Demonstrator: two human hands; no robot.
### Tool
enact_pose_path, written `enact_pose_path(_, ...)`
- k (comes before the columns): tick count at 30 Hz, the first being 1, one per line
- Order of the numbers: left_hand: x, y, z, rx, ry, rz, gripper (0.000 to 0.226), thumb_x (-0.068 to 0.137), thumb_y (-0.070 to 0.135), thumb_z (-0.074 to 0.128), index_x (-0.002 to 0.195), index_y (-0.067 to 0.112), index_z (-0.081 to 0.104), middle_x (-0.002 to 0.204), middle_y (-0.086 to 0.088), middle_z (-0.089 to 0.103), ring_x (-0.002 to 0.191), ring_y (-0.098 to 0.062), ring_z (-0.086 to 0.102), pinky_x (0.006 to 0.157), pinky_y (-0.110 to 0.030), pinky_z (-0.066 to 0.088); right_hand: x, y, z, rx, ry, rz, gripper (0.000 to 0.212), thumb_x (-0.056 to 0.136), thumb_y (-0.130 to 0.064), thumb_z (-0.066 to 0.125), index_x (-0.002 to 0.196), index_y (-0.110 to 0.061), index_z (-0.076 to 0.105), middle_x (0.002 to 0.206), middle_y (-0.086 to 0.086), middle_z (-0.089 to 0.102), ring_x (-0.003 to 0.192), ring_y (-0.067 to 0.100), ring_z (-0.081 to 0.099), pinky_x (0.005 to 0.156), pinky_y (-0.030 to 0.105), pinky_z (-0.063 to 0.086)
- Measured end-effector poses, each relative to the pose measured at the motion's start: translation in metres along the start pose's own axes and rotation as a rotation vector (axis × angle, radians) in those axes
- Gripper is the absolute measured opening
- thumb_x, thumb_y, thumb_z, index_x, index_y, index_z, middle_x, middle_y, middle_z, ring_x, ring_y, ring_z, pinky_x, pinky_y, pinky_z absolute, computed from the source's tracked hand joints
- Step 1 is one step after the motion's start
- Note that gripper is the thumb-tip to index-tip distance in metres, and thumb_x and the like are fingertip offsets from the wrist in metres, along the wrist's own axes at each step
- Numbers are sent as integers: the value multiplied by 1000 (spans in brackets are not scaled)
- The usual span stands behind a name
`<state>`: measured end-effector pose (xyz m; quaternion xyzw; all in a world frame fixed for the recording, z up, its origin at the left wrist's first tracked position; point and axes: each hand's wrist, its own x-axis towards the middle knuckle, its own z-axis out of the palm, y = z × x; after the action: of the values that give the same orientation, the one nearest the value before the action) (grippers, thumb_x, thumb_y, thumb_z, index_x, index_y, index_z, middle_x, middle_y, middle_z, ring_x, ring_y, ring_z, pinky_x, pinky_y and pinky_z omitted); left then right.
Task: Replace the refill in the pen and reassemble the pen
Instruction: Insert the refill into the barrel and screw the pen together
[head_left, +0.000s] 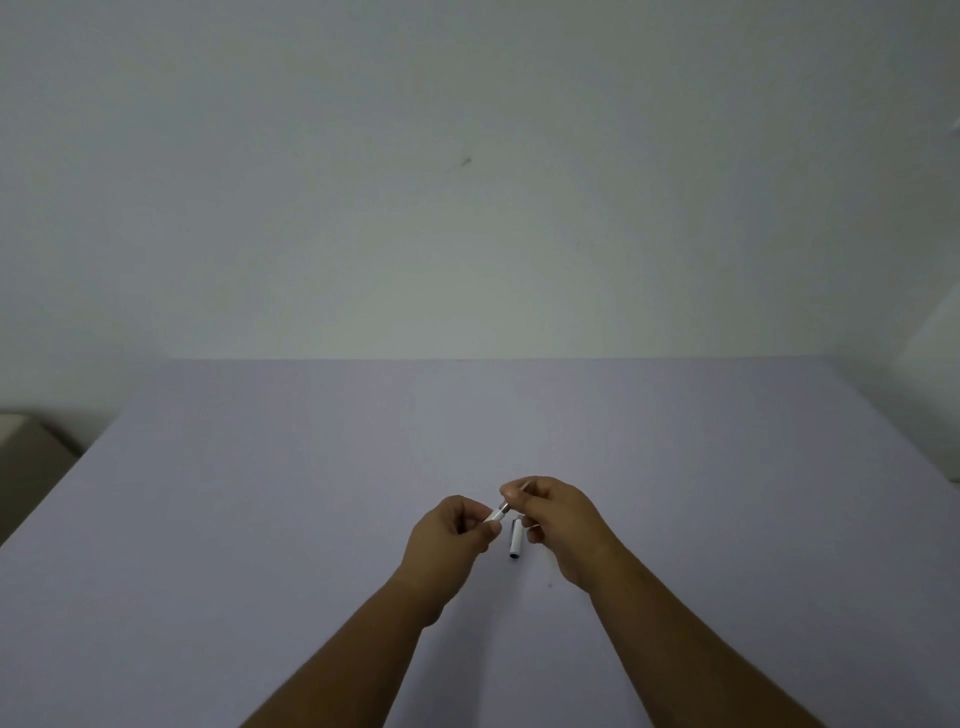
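Head cam: left hand (451, 532) and right hand (551, 512) are pinching opposite ends of white pen barrel (497, 514) above lavender table (260, 519), while white cap (516, 540) is lying on table just below, between the hands.

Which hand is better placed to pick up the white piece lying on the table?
Probably the right hand: the white piece lies beside its fingers, though both hands grip the pen.

Plain room: bare wall (467, 182), lavender table (260, 519).
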<state>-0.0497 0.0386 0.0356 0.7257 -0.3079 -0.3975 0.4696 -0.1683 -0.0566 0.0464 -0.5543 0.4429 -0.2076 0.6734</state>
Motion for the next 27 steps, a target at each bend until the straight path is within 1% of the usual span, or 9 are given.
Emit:
enact_pose_path(3,-2,1,2,14,-7,9,4,86,21,65,85,18,66,72,1,62,68,-12,57,64,-24,47,1,0,0,-103,50,29,31,78,-42,69,68,-16,58,61,-2,50,56,13,43,57,26,40)
enact_pose_path(6,-1,4,3,-4,8,1,5,86,21,65,87,16,66,74,1,64,69,-11,60,64,-24,46,0,0,-2,6,-20,-24,8,83,-31,66,82,-23,67,77,-4,61,70,13,51,64,24,46)
enact_pose_path(8,-1,5,2,25,15,9,4,86,21,65,86,16,65,75,0,64,69,-12,59,64,-24,47,-1,0,-4,8,-16,-39,6,85,-26,65,82,-24,70,78,-3,63,71,13,53,65,24,47)
enact_pose_path(10,-2,6,4,72,7,28,3,86,21,65,85,18,64,75,0,63,69,-12,56,63,-22,46,-1,1,-4,-65,40,6,22,80,-37,69,71,-17,64,66,-1,54,62,14,47,61,26,43)
enact_pose_path(12,-3,7,5,87,0,34,3,87,21,64,84,19,64,76,0,62,70,-13,56,63,-22,46,-2,2,-5,-89,46,43,29,78,-42,70,72,-16,61,67,0,52,62,15,45,59,26,43)
enact_pose_path(16,-4,9,6,95,6,30,4,87,21,64,84,19,64,75,0,62,70,-13,56,63,-23,47,-6,3,-9,25,-37,3,7,84,-27,66,85,-22,70,81,0,63,74,15,54,65,25,47)
enact_pose_path(20,-7,10,8,101,-9,49,4,87,21,64,83,20,64,74,0,61,67,-12,54,61,-22,46,-6,1,-8,-83,38,60,31,76,-44,71,71,-15,61,65,0,51,60,15,43,58,26,41)
enact_pose_path(24,-8,13,7,67,-1,39,4,86,20,65,83,19,64,77,-2,62,70,-13,56,64,-24,46,-8,1,-13,39,-15,-9,6,83,-28,67,81,-24,72,79,-2,65,72,14,54,64,26,47)
enact_pose_path(27,-10,15,10,102,-6,74,6,86,22,65,80,22,63,74,2,60,68,-11,53,61,-21,43,-8,0,-12,-22,51,42,27,78,-38,71,68,-14,61,61,-1,51,54,13,42,55,25,41)
